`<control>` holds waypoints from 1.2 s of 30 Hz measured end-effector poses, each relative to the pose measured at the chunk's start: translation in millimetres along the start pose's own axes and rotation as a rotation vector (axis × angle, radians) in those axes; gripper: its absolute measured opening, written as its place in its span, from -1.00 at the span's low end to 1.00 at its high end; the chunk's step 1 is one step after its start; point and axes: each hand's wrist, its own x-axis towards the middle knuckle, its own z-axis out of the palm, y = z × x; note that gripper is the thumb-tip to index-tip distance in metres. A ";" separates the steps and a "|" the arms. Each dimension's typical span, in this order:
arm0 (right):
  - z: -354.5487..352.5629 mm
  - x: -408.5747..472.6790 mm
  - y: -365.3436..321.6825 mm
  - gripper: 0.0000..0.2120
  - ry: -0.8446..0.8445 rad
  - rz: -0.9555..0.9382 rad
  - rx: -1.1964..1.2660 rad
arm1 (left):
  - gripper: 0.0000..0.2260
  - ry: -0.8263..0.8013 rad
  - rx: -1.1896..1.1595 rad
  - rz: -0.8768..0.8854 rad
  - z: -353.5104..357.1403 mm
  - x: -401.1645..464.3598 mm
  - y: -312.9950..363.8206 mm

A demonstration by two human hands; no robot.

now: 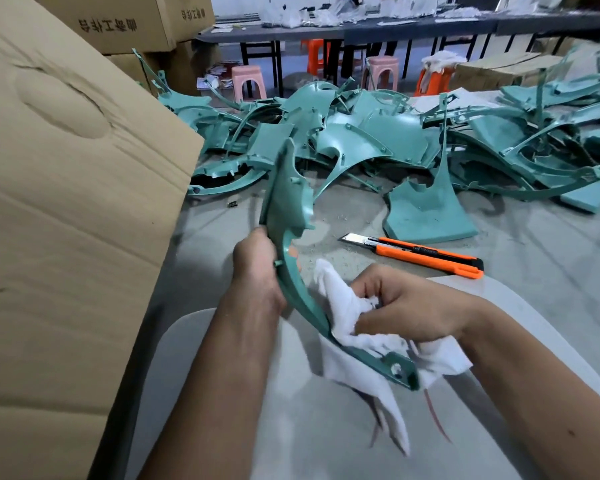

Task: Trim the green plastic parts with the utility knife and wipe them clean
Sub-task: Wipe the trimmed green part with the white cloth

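Note:
My left hand grips a long curved green plastic part around its middle, holding it upright over my lap. Its lower end curves toward me. My right hand holds a bunched white cloth against the lower stretch of that part. The orange and black utility knife lies on the grey floor just beyond my right hand, blade extended and pointing left. Nobody is touching it.
A large pile of green plastic parts covers the floor ahead. A big cardboard box stands close on my left, with more boxes behind. Pink stools, orange stools and long tables line the back.

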 end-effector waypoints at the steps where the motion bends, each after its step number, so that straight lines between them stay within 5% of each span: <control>1: 1.8 2.5 1.5 -0.86 0.077 -0.017 -0.026 | -0.71 0.057 0.031 0.028 3.7 0.4 -3.3; 5: 16.6 14.7 1.5 -0.72 0.342 -0.075 0.043 | -0.70 0.221 0.067 0.132 13.4 3.3 -11.2; 13: 26.9 20.7 -0.8 -0.55 0.778 -0.277 0.210 | -0.68 0.162 0.187 0.123 32.7 -2.3 -17.0; 17: 20.0 21.0 -1.2 -0.73 0.848 -0.354 0.204 | -0.71 0.171 0.278 0.185 36.0 -9.9 -14.2; 21: 7.0 13.6 3.1 -0.95 0.901 -0.405 -0.273 | -0.71 0.156 0.290 0.138 24.5 -6.6 -6.1; 25: -8.7 7.1 -0.4 -0.70 1.226 -0.229 0.112 | -0.73 0.214 0.270 0.092 8.2 -4.1 -1.1; 28: -4.1 9.1 -7.4 -0.52 1.045 -0.092 0.483 | -0.72 0.250 0.276 0.107 10.7 -8.6 -4.3; 31: 13.7 17.4 -8.6 -0.83 0.759 -0.126 0.511 | -0.72 0.251 0.319 0.143 15.8 -10.3 -9.1; 36: -3.9 9.8 -1.2 -0.91 0.769 -0.262 0.430 | -0.69 0.155 0.464 0.153 18.9 -5.2 -8.1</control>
